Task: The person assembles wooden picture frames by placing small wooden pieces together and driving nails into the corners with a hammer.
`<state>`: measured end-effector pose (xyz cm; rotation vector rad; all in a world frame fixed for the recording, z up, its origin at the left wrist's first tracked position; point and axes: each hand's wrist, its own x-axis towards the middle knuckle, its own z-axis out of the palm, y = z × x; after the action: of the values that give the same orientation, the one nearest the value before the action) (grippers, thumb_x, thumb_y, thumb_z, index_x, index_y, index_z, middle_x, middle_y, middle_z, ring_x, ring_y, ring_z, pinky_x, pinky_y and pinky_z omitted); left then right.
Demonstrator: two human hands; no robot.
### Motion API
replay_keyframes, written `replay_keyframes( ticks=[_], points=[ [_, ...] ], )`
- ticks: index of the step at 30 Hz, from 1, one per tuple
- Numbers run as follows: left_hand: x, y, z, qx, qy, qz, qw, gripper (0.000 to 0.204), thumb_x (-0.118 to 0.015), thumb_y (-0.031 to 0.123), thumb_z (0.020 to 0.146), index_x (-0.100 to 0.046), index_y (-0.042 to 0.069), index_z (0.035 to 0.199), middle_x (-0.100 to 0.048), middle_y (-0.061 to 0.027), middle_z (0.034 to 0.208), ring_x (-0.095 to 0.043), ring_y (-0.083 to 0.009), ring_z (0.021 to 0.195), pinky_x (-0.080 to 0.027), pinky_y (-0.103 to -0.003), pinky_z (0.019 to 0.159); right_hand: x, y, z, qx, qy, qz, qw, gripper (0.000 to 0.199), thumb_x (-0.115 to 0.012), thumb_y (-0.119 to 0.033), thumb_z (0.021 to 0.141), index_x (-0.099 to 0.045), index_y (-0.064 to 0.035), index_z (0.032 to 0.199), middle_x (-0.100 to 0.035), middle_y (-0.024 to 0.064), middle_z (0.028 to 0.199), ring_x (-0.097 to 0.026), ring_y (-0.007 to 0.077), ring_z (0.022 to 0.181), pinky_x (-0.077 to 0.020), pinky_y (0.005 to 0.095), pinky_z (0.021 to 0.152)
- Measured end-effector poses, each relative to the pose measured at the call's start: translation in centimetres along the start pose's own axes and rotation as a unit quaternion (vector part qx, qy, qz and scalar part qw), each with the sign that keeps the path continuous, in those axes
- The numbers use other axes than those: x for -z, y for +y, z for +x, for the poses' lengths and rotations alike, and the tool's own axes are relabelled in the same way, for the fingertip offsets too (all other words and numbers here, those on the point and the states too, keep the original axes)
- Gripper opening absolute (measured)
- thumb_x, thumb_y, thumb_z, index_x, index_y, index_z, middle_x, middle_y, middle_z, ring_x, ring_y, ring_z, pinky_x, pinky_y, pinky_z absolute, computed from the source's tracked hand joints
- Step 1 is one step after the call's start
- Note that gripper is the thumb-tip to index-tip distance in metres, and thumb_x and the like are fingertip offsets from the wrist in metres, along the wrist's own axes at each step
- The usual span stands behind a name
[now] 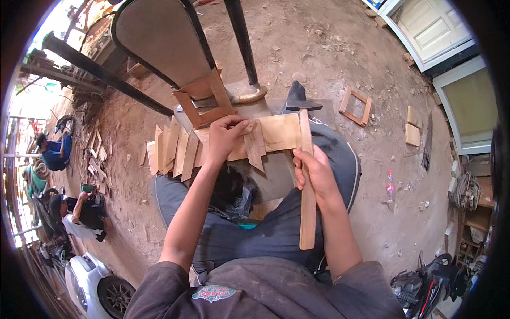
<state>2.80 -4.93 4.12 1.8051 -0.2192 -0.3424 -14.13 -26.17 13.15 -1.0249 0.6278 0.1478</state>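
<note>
My right hand (317, 170) is closed around the wooden handle of a hammer (307, 218). Its dark head (303, 103) points away from me, beyond a pale wooden board (281, 132) lying across in front of my knees. On that board my left hand (224, 137) has its thumb and fingertips pinched together beside a short slat (254, 151). Whatever sits in the pinch is too small to make out. Several more angled-end slats (187, 155) lie side by side at the board's left end. A small wooden frame (218, 87) leans just beyond my left hand.
Behind the board stands a black-framed chair (159, 40). On the dirt floor to the right lie another wooden frame (346, 99), wood blocks (412, 134) and a plastic bottle (390, 186). Two people sit at the left near scattered wood strips (96, 159); a white car (87, 274) is lower left.
</note>
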Motion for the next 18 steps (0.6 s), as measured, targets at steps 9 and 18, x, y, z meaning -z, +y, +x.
replay_keyframes(
  ticks=[9,18],
  points=[
    [-1.4,0.1,-0.1,-0.005,0.034,0.056,0.998,0.022,-0.078,0.014,0.095,-0.078,-0.003,0.109,-0.079,-0.0082,0.096,-0.073,-0.0114,0.088,-0.057,-0.027,0.079,0.3,0.6,0.4,-0.007,-0.004,-0.008,1.000,0.023,-0.071,-0.023,0.100,-0.053,-0.0088,0.102,-0.053,0.0005,0.077,-0.050,0.0089,0.044,-0.0435,0.0270,0.039],
    [-1.8,-0.8,-0.3,-0.028,0.019,0.083,0.996,0.021,-0.077,0.013,0.096,-0.077,-0.005,0.109,-0.079,-0.0102,0.098,-0.075,-0.0136,0.090,-0.057,-0.027,0.080,0.2,0.8,0.5,-0.013,-0.009,-0.036,0.999,0.018,-0.068,-0.022,0.102,-0.055,-0.0087,0.105,-0.054,0.0006,0.078,-0.050,0.0082,0.045,-0.0433,0.0265,0.039]
  ],
)
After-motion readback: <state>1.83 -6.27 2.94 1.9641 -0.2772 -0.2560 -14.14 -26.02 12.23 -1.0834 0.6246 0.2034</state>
